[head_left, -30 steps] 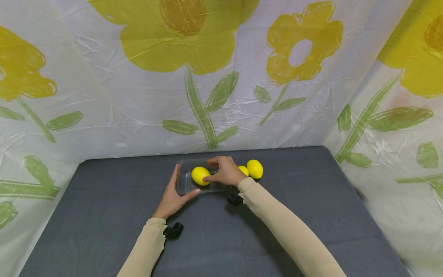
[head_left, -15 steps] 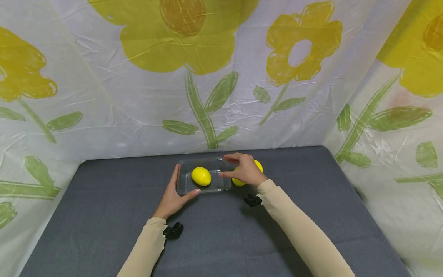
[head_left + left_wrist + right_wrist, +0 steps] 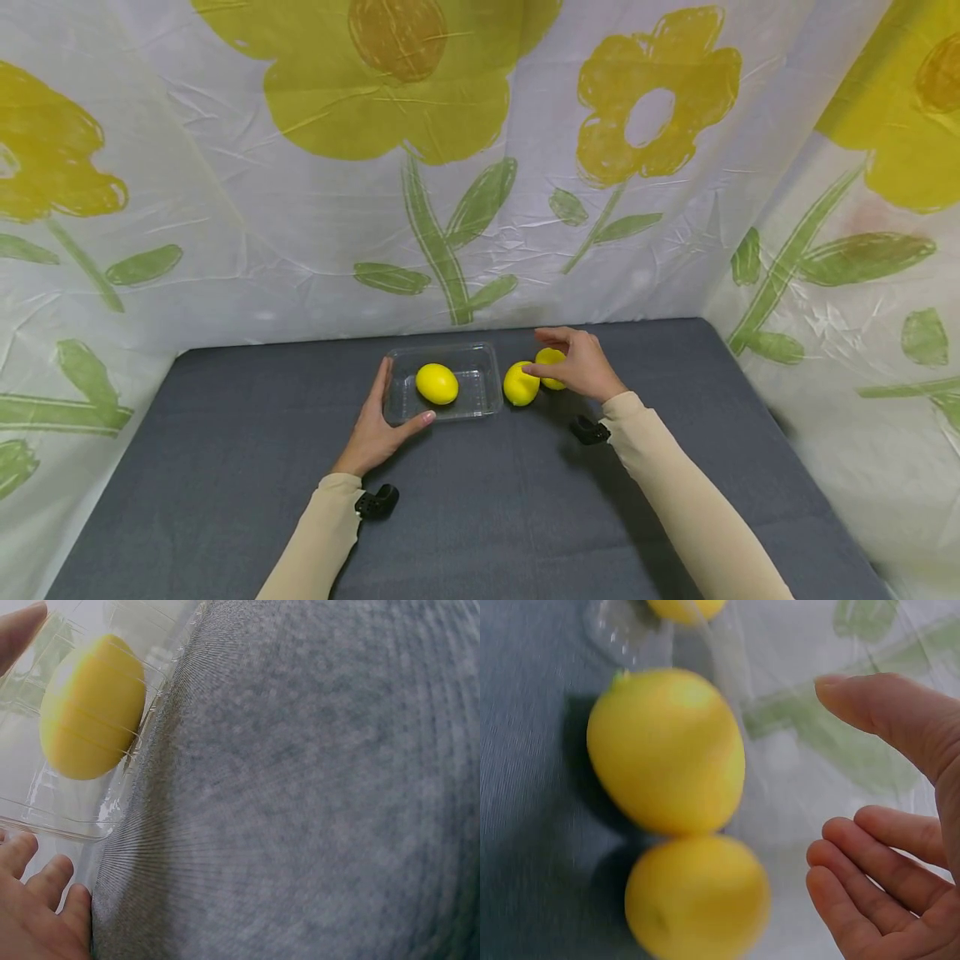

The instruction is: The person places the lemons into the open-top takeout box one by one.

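Note:
A clear plastic tray [image 3: 477,382] lies near the far side of the table with one yellow lemon [image 3: 437,384] inside. My left hand [image 3: 375,429] rests against the tray's left end, its fingers along that side and the thumb at the front edge. To the right of the tray, on the cloth, are a second lemon [image 3: 521,384] and a third lemon [image 3: 551,357]. Over these two hovers my right hand [image 3: 581,364], thumb and fingers spread apart. The right wrist view shows both lemons [image 3: 667,750] touching each other, with nothing in that hand.
Dark grey cloth [image 3: 465,517] covers the table. Behind and at the sides hangs a white sheet [image 3: 285,217] printed with yellow flowers. A black strap-on camera [image 3: 377,502] sits at the left wrist, another camera [image 3: 589,430] at the right.
My right hand has let go of the lemon in the tray and moved right, over the two lemons on the cloth. My left hand has stayed at the tray.

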A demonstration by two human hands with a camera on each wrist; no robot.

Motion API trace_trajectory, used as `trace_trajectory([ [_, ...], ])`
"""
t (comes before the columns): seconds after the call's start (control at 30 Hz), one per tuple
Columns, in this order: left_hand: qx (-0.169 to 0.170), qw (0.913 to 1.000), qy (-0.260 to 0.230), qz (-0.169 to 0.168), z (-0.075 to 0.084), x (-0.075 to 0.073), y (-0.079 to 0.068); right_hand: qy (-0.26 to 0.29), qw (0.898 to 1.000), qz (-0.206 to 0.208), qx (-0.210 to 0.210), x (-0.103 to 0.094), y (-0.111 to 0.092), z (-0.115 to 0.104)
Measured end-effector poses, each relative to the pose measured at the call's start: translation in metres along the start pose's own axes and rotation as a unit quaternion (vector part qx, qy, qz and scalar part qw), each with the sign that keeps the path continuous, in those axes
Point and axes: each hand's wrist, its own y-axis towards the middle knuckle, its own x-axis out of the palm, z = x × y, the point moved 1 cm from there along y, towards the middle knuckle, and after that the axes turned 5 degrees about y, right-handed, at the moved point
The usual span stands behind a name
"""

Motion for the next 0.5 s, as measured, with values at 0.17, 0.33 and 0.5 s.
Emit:
trace_trajectory([
  [0.17,0.0,1.0,-0.003,0.0,0.0,0.0,0.0,-0.011,1.0,0.018,0.011,-0.013,-0.004,0.014],
  [0.33,-0.001,1.0,-0.005,0.002,0.0,0.0,-0.001,-0.021,0.999,0.023,0.022,-0.02,-0.008,0.024],
  [0.5,-0.003,1.0,-0.004,0.002,0.0,0.0,0.0,-0.032,0.999,0.015,0.04,-0.022,-0.009,0.034],
])
